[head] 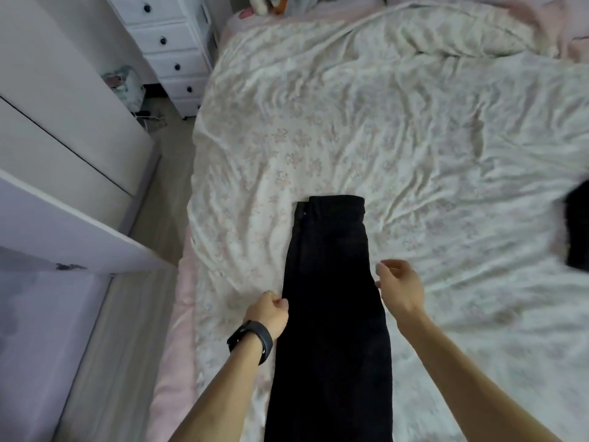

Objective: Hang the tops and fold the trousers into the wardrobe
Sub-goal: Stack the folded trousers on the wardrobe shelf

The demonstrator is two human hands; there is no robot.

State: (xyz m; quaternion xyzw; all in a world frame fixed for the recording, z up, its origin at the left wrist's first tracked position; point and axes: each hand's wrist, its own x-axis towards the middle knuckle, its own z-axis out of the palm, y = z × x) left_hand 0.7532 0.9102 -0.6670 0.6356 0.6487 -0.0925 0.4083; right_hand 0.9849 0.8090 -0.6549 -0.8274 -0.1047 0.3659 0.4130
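Black trousers [331, 282] lie lengthwise on the bed, folded leg on leg, with the waistband at the far end and the legs running off the bottom of the view. My left hand [269, 312], with a black band on its wrist, pinches the left edge of the trousers at mid-length. Level with it, my right hand [400, 287] is at the right edge with curled fingers; whether it grips the cloth I cannot tell. The white wardrobe [63, 129] stands at the left.
The bed [414, 122] has a crumpled floral cover. Another dark garment [578, 228] lies at its right edge. A white chest of drawers [172, 49] stands at the back left. A narrow strip of floor [159, 186] runs between bed and wardrobe.
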